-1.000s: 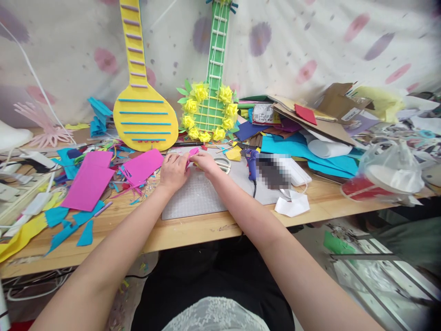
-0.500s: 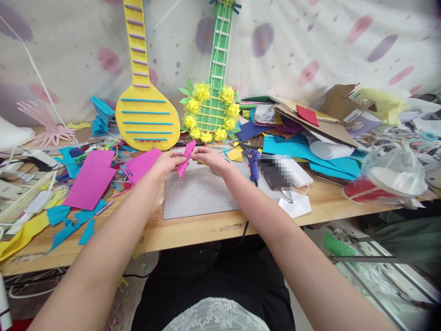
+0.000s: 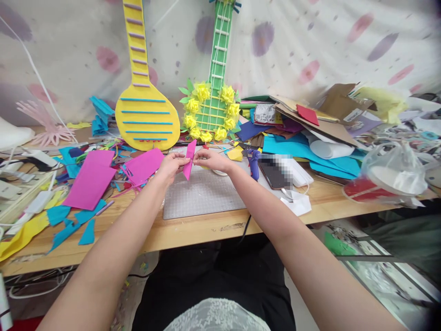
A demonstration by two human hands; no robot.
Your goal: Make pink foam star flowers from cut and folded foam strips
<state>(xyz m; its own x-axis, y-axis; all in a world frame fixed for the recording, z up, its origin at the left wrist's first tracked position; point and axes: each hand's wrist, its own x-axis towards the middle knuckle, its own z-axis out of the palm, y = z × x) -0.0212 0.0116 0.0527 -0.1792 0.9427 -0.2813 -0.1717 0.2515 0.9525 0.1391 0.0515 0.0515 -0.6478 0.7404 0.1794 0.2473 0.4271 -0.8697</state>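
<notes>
A narrow folded piece of pink paper [image 3: 190, 161] is held upright above the grey cutting mat [image 3: 203, 195]. My left hand [image 3: 172, 164] pinches it from the left side. From the right, my right hand [image 3: 210, 158] has its fingers closed at the middle of the same piece. Larger pink paper sheets [image 3: 90, 179] lie on the table to the left. Behind my hands stand a yellow paper lute [image 3: 148, 117] with blue and purple strips and a green paper instrument [image 3: 215, 115] ringed with yellow paper flowers.
Right of the mat are a purple glue gun [image 3: 253, 164], a phone [image 3: 274, 174] and a white paper scrap [image 3: 299, 203]. Blue paper and cardboard [image 3: 310, 119] pile up at the back right. A red-and-white tub [image 3: 374, 188] in a plastic bag sits near the right edge. Blue scraps [image 3: 62, 214] litter the left.
Both hands have shifted slightly right with the pink paper, which now stands more upright. The right fingertips remain at its middle.
</notes>
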